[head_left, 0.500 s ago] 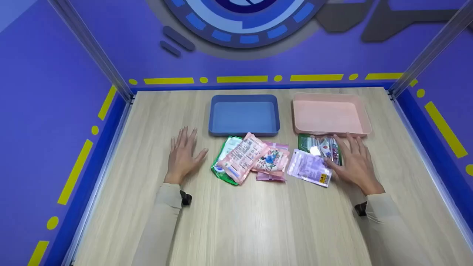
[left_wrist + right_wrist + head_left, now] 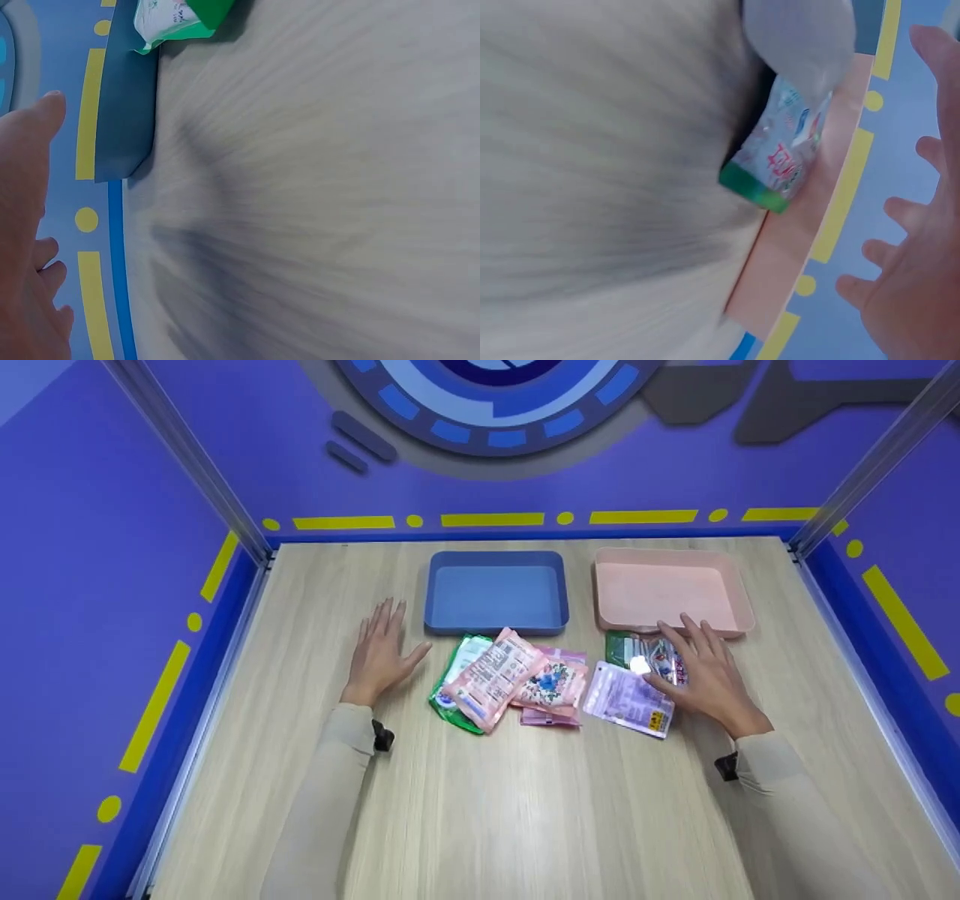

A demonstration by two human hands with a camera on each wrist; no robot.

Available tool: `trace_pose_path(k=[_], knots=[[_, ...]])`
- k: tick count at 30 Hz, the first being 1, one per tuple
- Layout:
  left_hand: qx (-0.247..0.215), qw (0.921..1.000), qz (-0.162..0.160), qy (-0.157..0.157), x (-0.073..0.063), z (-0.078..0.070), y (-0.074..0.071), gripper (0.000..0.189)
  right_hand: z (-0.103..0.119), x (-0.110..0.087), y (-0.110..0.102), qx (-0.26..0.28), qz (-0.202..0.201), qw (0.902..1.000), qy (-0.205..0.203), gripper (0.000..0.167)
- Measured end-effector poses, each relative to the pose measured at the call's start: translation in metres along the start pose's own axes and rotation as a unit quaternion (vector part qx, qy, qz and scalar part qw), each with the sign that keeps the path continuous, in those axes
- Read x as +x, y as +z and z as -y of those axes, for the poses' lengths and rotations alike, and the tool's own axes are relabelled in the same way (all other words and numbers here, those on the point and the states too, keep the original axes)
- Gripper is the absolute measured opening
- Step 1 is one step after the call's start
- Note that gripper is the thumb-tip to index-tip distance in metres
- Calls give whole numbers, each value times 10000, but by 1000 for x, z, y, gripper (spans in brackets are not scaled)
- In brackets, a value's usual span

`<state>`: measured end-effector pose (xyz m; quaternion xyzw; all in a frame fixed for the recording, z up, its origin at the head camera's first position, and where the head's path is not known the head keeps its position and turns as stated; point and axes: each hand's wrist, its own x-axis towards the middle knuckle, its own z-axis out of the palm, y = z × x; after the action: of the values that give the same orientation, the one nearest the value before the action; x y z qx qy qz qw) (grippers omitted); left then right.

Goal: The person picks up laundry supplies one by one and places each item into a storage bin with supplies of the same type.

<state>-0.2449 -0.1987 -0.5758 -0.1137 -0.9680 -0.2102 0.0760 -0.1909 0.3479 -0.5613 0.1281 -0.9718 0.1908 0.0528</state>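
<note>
My left hand (image 2: 381, 660) hovers with fingers spread left of the packets and holds nothing; its shadow falls on the table in the left wrist view. Nearest to it is a green-and-white packet (image 2: 454, 716), partly under a pale pink printed packet (image 2: 496, 679). A pink packet with a flowery pattern (image 2: 553, 684) overlaps a darker pink one (image 2: 550, 720). Over the right-hand pair hovers my right hand (image 2: 709, 679), fingers spread and holding nothing. That pair is a lavender pouch (image 2: 628, 699) lying partly over a green-edged shiny packet (image 2: 780, 154), which the hand partly hides in the head view.
Behind the packets stand a blue tray (image 2: 496, 631) and, to its right, a pink tray (image 2: 622, 628). Nothing shows inside either. The wooden table (image 2: 480, 810) is bounded by blue-purple panels (image 2: 480, 499) at the back and both sides.
My left hand has moved slightly forward and to the right. The right hand has moved slightly forward and left, further over the shiny packet. The packets and trays lie as before.
</note>
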Motion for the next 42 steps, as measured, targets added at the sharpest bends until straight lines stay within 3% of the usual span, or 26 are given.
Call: trace_pose_path(k=[8,21,28,35,42], knots=[[-437,9981,392,-162,20,-10,-1,92,14,11,-3,34,414,9991,-74,97],[-1066,9908,650,-523,46,-21,2,89,40,31,0,25,710,9962,-508,97],[-1142,9871,877,-698,55,-22,6,95,50,37,0,109,764,9935,-841,93],[-1233,9827,1032,-917,63,-22,7,101,66,43,-1,123,973,9912,-895,95],[-1067,9825,1251,-880,68,-25,8,103,79,50,4,65,1071,9870,-1199,96]])
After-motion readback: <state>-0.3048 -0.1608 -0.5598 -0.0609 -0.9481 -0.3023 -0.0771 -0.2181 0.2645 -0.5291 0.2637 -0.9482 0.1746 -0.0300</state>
